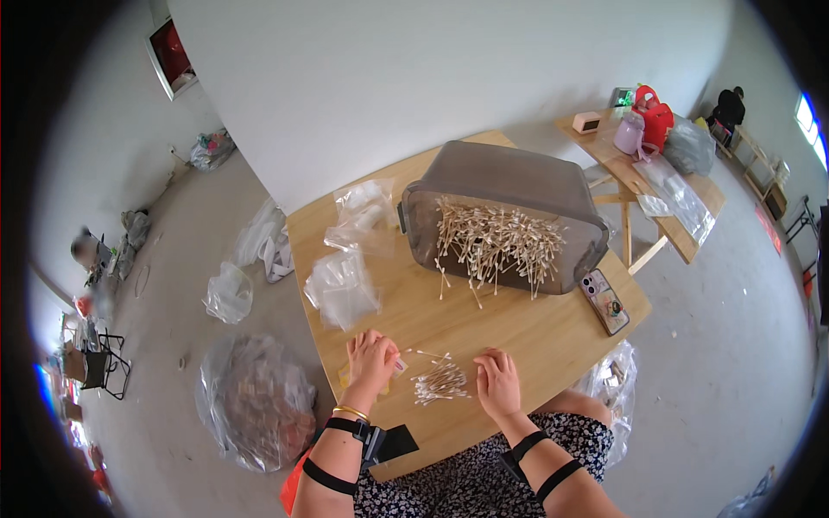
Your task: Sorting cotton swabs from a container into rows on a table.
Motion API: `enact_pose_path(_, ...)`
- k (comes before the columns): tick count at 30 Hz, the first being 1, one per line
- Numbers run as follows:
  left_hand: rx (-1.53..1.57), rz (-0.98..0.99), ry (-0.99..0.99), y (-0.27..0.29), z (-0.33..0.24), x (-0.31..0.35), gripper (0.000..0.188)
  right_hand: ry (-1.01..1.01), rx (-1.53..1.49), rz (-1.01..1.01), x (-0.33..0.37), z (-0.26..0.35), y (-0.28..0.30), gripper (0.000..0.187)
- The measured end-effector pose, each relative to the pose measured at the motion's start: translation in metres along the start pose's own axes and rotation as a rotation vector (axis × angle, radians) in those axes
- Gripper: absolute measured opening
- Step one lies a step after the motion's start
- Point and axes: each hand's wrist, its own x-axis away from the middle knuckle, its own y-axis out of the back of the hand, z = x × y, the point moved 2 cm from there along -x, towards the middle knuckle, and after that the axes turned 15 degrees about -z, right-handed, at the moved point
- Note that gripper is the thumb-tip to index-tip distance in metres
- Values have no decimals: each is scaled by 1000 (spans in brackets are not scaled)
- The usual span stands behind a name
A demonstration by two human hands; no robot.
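Note:
A small loose pile of cotton swabs (440,382) lies on the table between my hands. My left hand (371,358) is left of the pile, its fingers bent and pressed together; what they hold, if anything, is hidden. Under and beside it are small yellow and white printed slips (399,368). To the right of the pile my right hand (498,384) rests with its fingers curled in, and their tips are hidden. Farther back, a grey translucent plastic bin (509,164) lies on its side with a mass of cotton swabs (496,242) spilling toward its open mouth.
Clear plastic bags (344,289) lie at the table's left. A phone (604,302) sits by the right edge, a black flat piece (397,443) near the front. Filled plastic sacks (259,401) stand on the floor. A side table (622,160) holds a lilac bottle (629,134) and red bag.

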Motion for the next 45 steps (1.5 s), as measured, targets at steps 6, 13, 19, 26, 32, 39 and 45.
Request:
enact_pose_path(6, 215, -17, 154, -23, -25, -16, 8, 4, 6, -9, -1, -2, -1, 16)
enact_pose_path(13, 47, 89, -3, -22, -74, -1, 15, -52, 35, 46, -2, -7, 2, 17)
enact_pose_path(19, 64, 67, -262, -14, -90, 29, 98, -27, -22, 2, 1, -4, 1, 21)
enact_pose_path(26, 23, 328, -221, -19, -72, 36, 122, -15, -45, -17, 2, -3, 0, 20)
enact_pose_path(32, 211, 332, -114, -2, -81, 31, 131, -8, -17, -12, 3, -10, 1, 24)
enact_pose_path(39, -21, 500, -344, 20, -65, 18, 137, 9, 17, -7, 3, -6, -1, 22)
enact_pose_path(45, 120, 427, -266, -3, -73, 23, 129, 15, 19, -8, 3, -5, -1, 23)
